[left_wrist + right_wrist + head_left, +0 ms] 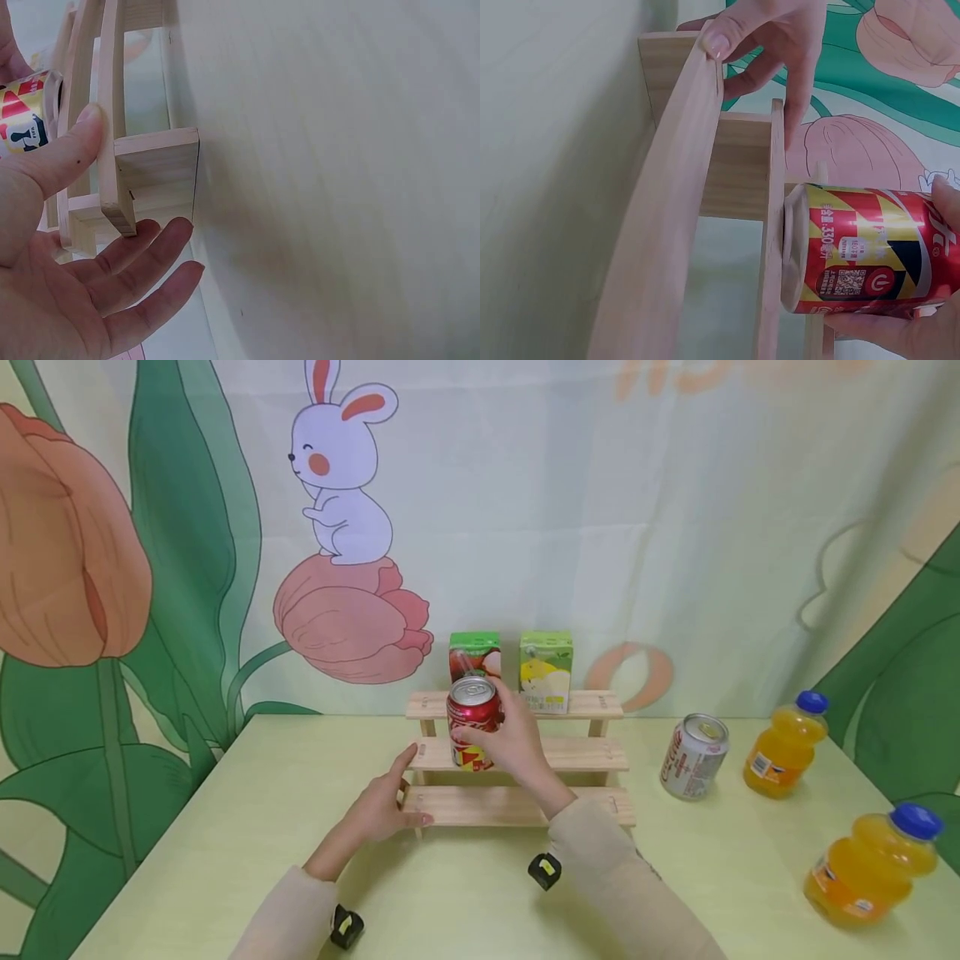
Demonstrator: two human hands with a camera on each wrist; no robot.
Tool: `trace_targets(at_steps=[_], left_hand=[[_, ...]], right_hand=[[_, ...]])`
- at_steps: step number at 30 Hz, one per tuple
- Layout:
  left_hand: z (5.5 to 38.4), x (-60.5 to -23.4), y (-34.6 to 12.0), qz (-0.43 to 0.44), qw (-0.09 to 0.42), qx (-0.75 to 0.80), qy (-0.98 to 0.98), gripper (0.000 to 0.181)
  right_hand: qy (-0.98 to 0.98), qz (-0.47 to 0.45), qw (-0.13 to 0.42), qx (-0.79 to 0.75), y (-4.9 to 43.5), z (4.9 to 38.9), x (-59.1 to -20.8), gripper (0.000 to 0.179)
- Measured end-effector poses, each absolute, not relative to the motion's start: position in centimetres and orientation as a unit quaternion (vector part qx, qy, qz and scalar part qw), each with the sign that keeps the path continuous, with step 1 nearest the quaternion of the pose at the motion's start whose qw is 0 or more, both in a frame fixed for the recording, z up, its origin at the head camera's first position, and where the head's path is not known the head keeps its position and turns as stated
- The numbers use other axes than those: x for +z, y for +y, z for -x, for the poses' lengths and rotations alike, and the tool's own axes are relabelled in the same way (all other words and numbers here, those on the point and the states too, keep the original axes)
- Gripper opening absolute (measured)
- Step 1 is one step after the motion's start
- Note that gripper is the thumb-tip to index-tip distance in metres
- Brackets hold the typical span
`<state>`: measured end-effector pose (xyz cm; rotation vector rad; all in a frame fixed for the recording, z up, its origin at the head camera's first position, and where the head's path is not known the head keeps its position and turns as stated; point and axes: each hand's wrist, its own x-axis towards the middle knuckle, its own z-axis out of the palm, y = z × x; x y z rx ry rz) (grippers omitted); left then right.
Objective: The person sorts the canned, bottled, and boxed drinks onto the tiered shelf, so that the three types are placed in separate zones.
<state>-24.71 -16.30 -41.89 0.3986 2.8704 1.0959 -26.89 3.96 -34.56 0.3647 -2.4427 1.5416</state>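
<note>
Can (855,247) clamped in right hand (513,735); left hand (377,806), thumb and fingers apart, against wooden rack (510,807)

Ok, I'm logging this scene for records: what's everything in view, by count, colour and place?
table: one, pale yellow-green, foreground
backdrop: one, pale with green and pink prints, behind the table
rabbit print: one, white, on the backdrop's left part
wooden stand: one, pale wood, three-tiered, on the table
cartons: two, mainly green, top tier
red can: one, red and yellow, at the middle tier
silver can: one, silver and white, right of the stand
juice bottles: two, orange with blue caps, table's right side
black devices: two, black and yellow, foreground left and centre
sleeves: two, beige, foreground
left grip: one, bare, touching the stand's left end
right grip: one, bare, holding the red can
</note>
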Motion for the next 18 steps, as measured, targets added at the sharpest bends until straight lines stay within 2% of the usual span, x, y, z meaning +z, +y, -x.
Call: trace_targets(at_steps=[18], left_hand=[[24.69,-41.75,-16.23,-0.136,0.027,0.349,0.927,0.100]], right_hand=[[-0.832,-0.132,0.165,0.513,3.79,26.86,-35.30,0.074]])
